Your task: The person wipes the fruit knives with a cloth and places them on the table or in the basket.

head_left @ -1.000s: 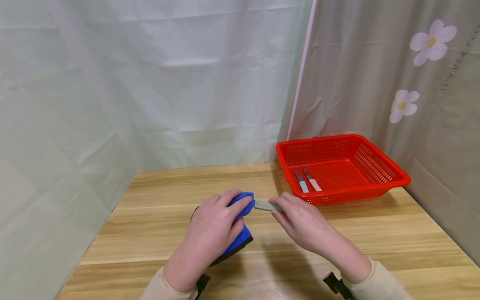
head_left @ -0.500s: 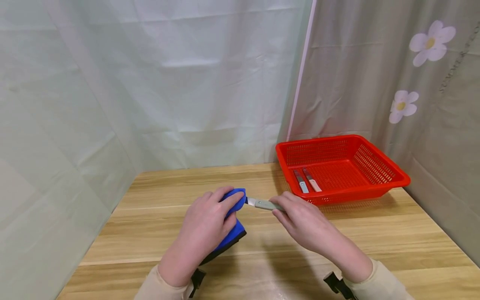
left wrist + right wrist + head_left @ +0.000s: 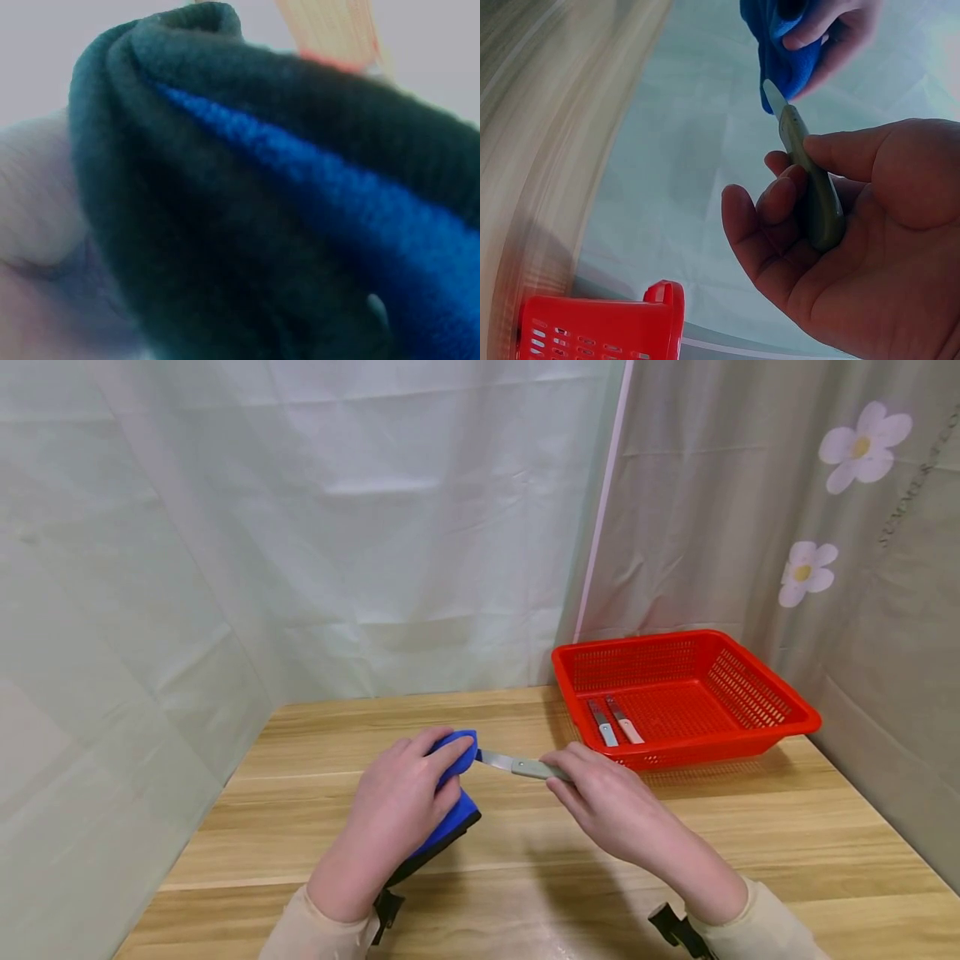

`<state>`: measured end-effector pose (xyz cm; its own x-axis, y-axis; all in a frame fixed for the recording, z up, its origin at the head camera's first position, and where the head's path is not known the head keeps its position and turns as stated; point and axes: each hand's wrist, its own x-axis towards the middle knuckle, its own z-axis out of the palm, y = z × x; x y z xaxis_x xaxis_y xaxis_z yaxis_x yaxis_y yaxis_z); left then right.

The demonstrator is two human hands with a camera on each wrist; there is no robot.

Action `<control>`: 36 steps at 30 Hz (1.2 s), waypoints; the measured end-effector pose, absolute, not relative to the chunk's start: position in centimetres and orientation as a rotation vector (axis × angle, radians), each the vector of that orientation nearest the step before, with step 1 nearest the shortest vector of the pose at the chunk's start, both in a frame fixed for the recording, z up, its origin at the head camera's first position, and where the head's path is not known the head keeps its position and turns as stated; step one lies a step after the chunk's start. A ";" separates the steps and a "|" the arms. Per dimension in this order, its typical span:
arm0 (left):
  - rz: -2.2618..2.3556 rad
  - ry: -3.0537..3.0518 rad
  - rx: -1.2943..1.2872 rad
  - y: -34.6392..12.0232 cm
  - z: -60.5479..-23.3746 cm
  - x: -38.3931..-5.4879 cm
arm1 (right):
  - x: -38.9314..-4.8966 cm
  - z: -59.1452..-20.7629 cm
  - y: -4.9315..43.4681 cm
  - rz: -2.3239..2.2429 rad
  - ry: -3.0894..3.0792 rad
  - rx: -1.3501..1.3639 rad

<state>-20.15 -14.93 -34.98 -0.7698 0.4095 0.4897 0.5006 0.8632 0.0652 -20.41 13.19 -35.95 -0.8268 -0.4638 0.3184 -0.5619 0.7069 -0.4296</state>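
My right hand (image 3: pixel 600 797) grips the grey-green handle of a small knife (image 3: pixel 531 768), its thumb along one side in the right wrist view. The metal blade points left, toward my left hand (image 3: pixel 393 797). That hand pinches a blue cloth (image 3: pixel 453 817) with a black edge, folded over the outer end of the blade, so the tip is hidden. In the left wrist view the cloth (image 3: pixel 322 169) fills most of the frame and hides the blade.
A red plastic basket (image 3: pixel 780 731) stands at the table's back right. Inside lie two more knives, one with a light blue handle (image 3: pixel 608 735) and one with a pink handle (image 3: pixel 630 731). A pale curtain (image 3: pixel 420 527) hangs behind the wooden table (image 3: pixel 315 760).
My left hand has drawn the cloth leftward along the blade, away from the handle, so more metal shows. My right hand with the knife has stayed nearly still.
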 end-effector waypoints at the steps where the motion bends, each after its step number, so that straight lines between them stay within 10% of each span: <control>1: -0.268 -2.569 -0.662 -15.0 -35.0 -20.2 | -20.4 -36.0 13.2 0.778 -2.726 0.828; 36: -0.316 -2.563 -0.618 -16.3 -34.0 -20.4 | -20.7 -35.7 13.4 0.777 -2.800 0.590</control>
